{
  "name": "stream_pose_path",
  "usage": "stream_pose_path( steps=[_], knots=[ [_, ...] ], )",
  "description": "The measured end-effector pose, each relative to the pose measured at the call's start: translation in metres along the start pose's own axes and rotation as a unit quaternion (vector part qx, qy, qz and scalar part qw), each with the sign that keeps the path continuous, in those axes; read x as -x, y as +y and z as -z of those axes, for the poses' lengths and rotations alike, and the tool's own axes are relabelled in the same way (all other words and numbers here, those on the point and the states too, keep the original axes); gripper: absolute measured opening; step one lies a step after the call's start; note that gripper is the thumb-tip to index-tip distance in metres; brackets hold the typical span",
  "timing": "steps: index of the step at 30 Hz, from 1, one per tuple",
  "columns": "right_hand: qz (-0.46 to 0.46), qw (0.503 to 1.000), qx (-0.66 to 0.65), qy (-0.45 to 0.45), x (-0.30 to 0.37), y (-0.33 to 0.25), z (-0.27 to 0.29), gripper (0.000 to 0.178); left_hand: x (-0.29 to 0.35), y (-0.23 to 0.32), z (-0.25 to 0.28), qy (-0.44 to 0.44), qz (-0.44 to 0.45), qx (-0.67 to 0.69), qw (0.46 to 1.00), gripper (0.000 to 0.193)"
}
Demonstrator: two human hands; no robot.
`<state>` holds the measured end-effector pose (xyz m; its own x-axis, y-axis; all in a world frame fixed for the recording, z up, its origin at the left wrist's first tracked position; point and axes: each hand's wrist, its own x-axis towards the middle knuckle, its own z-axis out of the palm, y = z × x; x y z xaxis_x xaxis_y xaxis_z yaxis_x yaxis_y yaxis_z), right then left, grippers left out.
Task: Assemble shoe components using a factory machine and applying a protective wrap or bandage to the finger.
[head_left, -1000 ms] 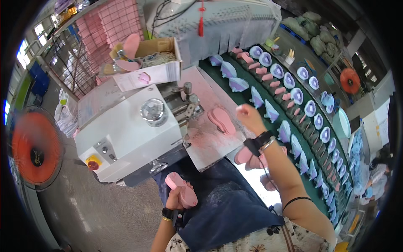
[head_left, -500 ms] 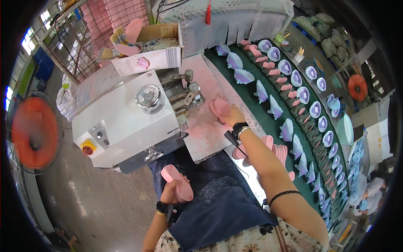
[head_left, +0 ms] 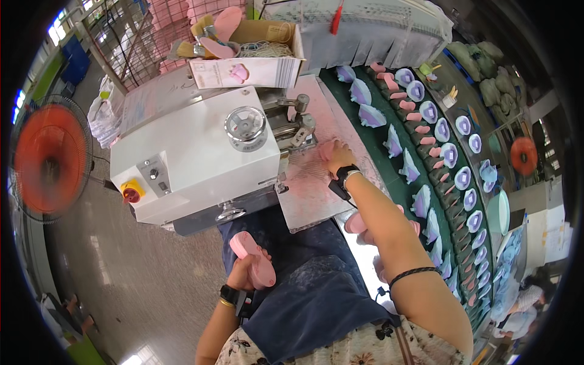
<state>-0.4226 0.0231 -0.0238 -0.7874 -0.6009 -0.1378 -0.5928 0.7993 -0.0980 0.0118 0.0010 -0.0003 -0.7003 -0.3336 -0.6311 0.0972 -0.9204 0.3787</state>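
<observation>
Pink, waisted soles [head_left: 261, 266] fill the gripping left hand [head_left: 242, 274]; the right hand [head_left: 342, 159] seemingly pinches another sole [head_left: 326, 148].

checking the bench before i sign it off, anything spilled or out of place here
Yes: pink dust lies scattered over the metal plate beside the white machine, near the right hand, and looks like unswept residue. Pale smudges also mark the dark blue apron. Nothing looks clearly damaged.

The person's right arm [head_left: 392, 228] stretches forward, the right hand [head_left: 341, 159] reaching farthest; the left hand [head_left: 244, 274] (lower, nearer the body) is curled.
</observation>
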Motion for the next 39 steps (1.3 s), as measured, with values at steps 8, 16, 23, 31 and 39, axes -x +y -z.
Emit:
stream_pose_path(
  steps=[8,16,23,31,39],
  knots=[
    [0.064,0.994,0.033,-0.084,-0.016,0.008,0.013,0.083,0.002,0.002,0.005,0.003,-0.003,-0.010,1.000,0.034],
    [0.084,0.969,-0.165,-0.162,-0.023,0.047,0.055,0.086,-0.001,-0.004,0.006,0.001,0.002,-0.018,1.000,0.037],
    [0.054,0.739,-0.578,-0.342,0.016,0.060,0.063,0.049,-0.010,0.001,-0.014,-0.051,0.001,-0.042,0.998,0.040],
    [0.016,0.386,-0.862,-0.330,0.132,-0.003,0.042,0.052,-0.028,-0.004,-0.083,-0.194,0.019,-0.094,0.976,0.049],
    [0.178,0.445,-0.816,-0.323,0.183,-0.028,0.021,0.072,-0.020,-0.008,-0.075,-0.163,0.056,0.067,0.983,0.053]
  ],
)
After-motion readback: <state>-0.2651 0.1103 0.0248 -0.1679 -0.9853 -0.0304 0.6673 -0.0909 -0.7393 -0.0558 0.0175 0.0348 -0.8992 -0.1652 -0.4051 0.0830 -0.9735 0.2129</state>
